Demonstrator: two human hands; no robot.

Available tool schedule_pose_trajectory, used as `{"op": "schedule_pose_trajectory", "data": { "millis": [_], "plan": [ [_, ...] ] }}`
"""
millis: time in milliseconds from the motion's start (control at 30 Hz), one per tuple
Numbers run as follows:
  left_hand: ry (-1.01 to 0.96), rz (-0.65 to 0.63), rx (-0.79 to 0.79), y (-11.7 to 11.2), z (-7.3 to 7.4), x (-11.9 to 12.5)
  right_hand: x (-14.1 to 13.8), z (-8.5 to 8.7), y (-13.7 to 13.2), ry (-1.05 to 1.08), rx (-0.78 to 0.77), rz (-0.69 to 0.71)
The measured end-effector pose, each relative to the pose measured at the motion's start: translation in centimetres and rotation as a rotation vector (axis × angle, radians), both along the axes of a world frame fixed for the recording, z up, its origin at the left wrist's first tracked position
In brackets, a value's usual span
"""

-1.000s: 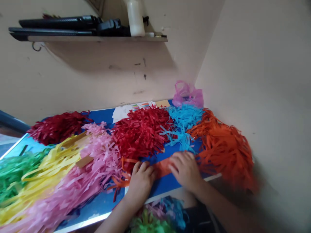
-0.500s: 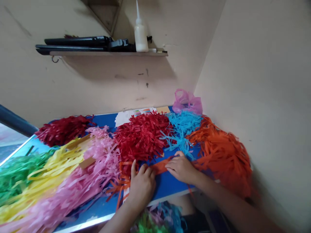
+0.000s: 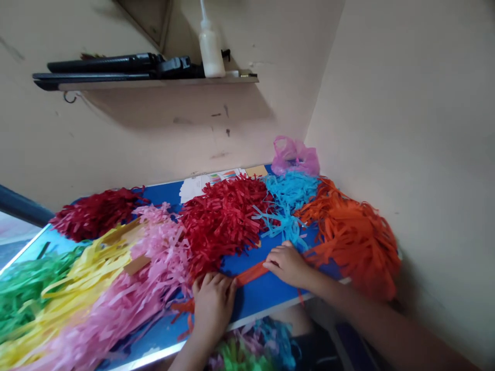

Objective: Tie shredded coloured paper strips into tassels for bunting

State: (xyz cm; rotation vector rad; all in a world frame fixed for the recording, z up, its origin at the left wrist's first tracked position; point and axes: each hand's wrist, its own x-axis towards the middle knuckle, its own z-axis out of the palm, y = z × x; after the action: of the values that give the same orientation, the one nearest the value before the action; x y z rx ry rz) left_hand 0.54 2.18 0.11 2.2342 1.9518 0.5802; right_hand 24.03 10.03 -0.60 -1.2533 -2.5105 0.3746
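Note:
A strip of orange fringed tissue paper [image 3: 251, 274] stretches between my hands on the blue tabletop. My left hand [image 3: 214, 301], fingers curled together, presses on its left end, with loose orange fringe poking out beside the wrist. Farther right, my right hand [image 3: 286, 264] is closed on the strip, thumb toward the left hand. Beyond it the strip runs toward a heap of orange fringed tissue paper [image 3: 358, 237]. Just behind the hands lie a red fringe pile [image 3: 228, 216] and a light blue fringe bunch [image 3: 290, 193].
Pink fringe [image 3: 154, 273], yellow fringe [image 3: 88, 278], green fringe [image 3: 34, 275] and dark red fringe [image 3: 98, 211] cover the left side. A pink plastic bag [image 3: 296, 157] and white papers [image 3: 193, 188] sit by the wall. A shelf [image 3: 162, 83] above holds a bottle [image 3: 212, 54].
My left hand has moved left and toward the table's front edge, showing more of the orange strip. My right hand stays in nearly the same place. The view has shifted slightly.

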Motion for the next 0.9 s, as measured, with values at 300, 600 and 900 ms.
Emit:
{"op": "schedule_pose_trajectory", "data": {
  "millis": [300,600,900],
  "plan": [
    [0.181,0.092,0.036,1.0,0.2,1.0,-1.1,-0.1,0.4,-0.018,0.005,-0.123],
    [0.185,-0.227,0.264,0.7,0.3,1.2,-0.2,0.6,-0.3,-0.112,0.31,0.3],
    [0.164,-0.263,0.304,1.0,-0.3,0.6,-1.7,0.9,-1.7,-0.134,0.369,0.292]
  ]
}}
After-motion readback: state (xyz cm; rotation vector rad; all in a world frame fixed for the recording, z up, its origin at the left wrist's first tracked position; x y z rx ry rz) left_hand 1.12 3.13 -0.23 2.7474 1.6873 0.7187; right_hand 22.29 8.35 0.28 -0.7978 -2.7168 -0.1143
